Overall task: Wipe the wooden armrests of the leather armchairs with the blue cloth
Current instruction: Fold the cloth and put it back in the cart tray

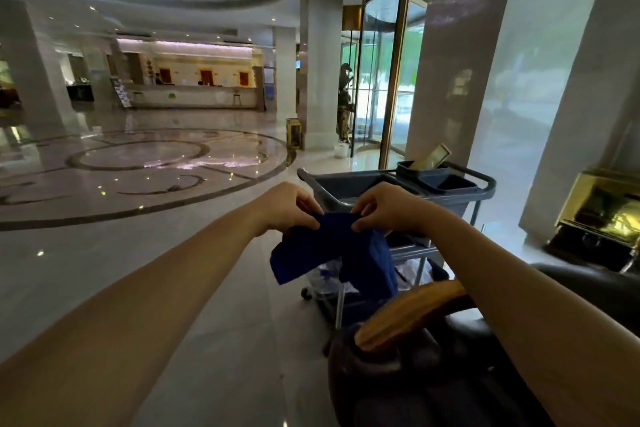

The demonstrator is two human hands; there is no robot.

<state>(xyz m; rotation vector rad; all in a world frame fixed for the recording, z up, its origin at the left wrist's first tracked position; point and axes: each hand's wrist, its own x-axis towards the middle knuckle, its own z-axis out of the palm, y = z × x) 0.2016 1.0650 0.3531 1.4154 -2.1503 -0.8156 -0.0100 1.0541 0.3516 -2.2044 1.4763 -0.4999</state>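
- Hands: left hand (289, 206) and right hand (384, 206) pinch blue cloth (341, 250) top edge, above wooden armrest (412, 314).
- Open glossy marble floor (214, 246) left of armrest; grey cart (398, 191) behind it.

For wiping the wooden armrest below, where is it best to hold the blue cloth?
Probably keep the top edge, where both hands pinch it. The blue cloth hangs loose from the left hand and right hand, so gather the hanging part from below into one palm, then come down onto the wooden armrest.
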